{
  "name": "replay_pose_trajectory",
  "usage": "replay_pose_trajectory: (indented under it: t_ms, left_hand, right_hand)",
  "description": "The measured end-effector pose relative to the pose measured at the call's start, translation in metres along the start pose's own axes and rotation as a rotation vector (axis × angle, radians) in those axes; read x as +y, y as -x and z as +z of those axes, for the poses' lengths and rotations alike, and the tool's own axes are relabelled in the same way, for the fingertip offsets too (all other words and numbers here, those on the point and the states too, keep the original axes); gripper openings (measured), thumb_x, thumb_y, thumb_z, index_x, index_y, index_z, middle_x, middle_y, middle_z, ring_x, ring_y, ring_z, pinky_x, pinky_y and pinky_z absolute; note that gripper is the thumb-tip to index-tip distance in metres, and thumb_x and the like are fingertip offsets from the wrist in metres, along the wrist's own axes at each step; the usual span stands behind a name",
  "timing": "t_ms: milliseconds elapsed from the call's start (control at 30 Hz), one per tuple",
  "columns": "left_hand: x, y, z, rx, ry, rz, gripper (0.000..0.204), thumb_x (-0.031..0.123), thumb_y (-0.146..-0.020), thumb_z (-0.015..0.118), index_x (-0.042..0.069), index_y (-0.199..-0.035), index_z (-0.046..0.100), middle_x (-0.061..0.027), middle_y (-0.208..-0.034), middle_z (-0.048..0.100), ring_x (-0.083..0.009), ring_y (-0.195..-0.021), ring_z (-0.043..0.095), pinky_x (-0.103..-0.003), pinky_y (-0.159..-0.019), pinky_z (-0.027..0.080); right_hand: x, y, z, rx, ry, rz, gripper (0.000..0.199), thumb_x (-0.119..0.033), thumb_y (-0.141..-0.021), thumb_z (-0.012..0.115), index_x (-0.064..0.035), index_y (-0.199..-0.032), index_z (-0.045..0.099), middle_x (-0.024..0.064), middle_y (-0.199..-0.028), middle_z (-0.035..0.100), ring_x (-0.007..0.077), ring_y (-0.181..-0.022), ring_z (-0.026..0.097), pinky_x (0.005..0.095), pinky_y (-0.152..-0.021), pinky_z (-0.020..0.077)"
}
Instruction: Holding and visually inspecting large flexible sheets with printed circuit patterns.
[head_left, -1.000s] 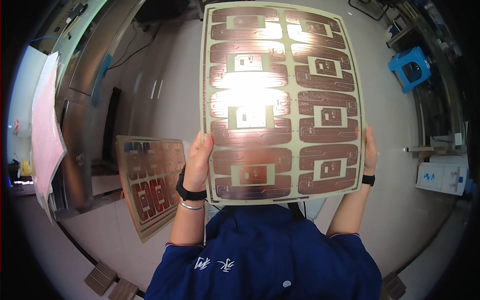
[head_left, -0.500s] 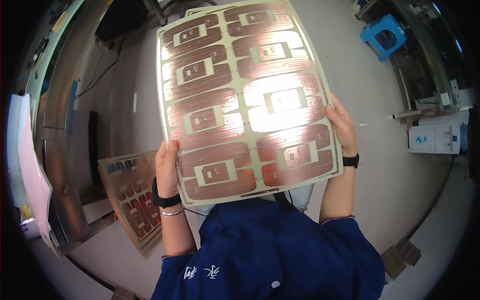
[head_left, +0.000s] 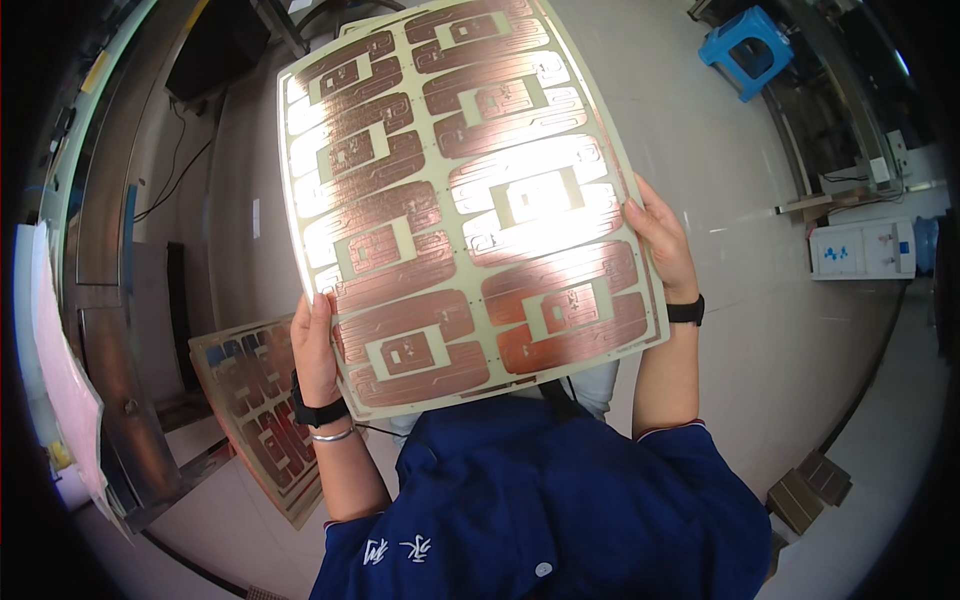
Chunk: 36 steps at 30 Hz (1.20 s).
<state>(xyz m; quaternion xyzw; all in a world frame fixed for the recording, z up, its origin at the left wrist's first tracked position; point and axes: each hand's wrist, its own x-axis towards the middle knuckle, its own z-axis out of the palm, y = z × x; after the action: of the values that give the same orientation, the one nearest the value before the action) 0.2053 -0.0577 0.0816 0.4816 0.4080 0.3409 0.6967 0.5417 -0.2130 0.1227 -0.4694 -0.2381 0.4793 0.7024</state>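
Between my hands is a large pale-green circuit board panel with rows of copper patterns, tilted and catching bright glare. My left hand is closed on its left edge near the lower corner, thumb on the face. On the opposite edge, my right hand grips a bit higher, its fingers partly behind the board. A sliver of another pale edge shows past the panel's far side; whether it is a second board in my hands cannot be made out. Black bands circle both wrists.
More copper-patterned panels lean low on my left, beside a metal-sided bench. A pink sheet stands at the far left. To the right are a blue stool, a white dispenser and small boxes.
The panel and both hands have shifted a little to the left, and the glare has moved across the copper. Both hands keep their hold on its edges.
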Motion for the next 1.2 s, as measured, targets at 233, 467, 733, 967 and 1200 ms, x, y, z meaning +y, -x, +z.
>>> replay_pose_trajectory:
  t_ms: [233,467,733,967,1200]
  left_hand:
    - [0.007,0.006,0.006,0.030,-0.011,0.040,0.032,0.026,-0.092,0.053,0.001,-0.111,0.055,0.0022,-0.090,0.058,-0.0036,-0.080,0.050,-0.018,-0.070,0.041]
    - [0.020,0.014,0.015,0.004,0.061,0.076,0.031,0.021,-0.089,0.058,0.000,-0.111,0.054,-0.0003,-0.096,0.059,-0.0062,-0.085,0.052,-0.022,-0.078,0.042]
    - [0.021,0.015,0.009,-0.032,0.027,0.102,0.031,0.017,-0.085,0.063,-0.001,-0.109,0.055,-0.0014,-0.096,0.059,-0.0076,-0.087,0.052,-0.024,-0.079,0.042]
    - [0.021,0.019,-0.001,-0.061,-0.009,0.110,0.025,0.014,-0.083,0.064,0.000,-0.102,0.058,-0.0013,-0.093,0.060,-0.0073,-0.082,0.052,-0.024,-0.076,0.043]
    - [0.019,0.022,-0.007,-0.108,0.012,0.118,0.024,0.013,-0.083,0.063,0.000,-0.103,0.058,-0.0008,-0.094,0.060,-0.0070,-0.083,0.052,-0.023,-0.077,0.043]
  right_hand:
    - [-0.003,0.007,-0.003,0.076,0.105,0.011,0.044,-0.009,-0.090,0.046,0.0052,-0.131,0.035,0.0088,-0.110,0.056,0.0107,-0.098,0.053,0.0232,-0.084,0.0424]
    - [0.006,0.011,-0.009,0.141,0.117,0.013,0.043,-0.008,-0.090,0.046,0.0044,-0.130,0.037,0.0044,-0.100,0.057,0.0053,-0.086,0.052,0.0197,-0.076,0.0432]
    - [0.007,0.013,-0.011,0.176,0.110,-0.013,0.031,-0.013,-0.090,0.050,0.0019,-0.116,0.051,0.0051,-0.100,0.059,0.0093,-0.088,0.054,0.0239,-0.081,0.0430]
    - [0.012,0.017,-0.038,0.188,0.145,-0.040,0.025,-0.019,-0.091,0.050,0.0002,-0.104,0.057,0.0052,-0.097,0.061,0.0111,-0.088,0.055,0.0243,-0.080,0.0425]
    - [0.008,0.016,-0.020,0.232,0.138,-0.068,0.029,-0.026,-0.092,0.050,0.0003,-0.101,0.058,0.0053,-0.094,0.062,0.0117,-0.086,0.056,0.0248,-0.078,0.0434]
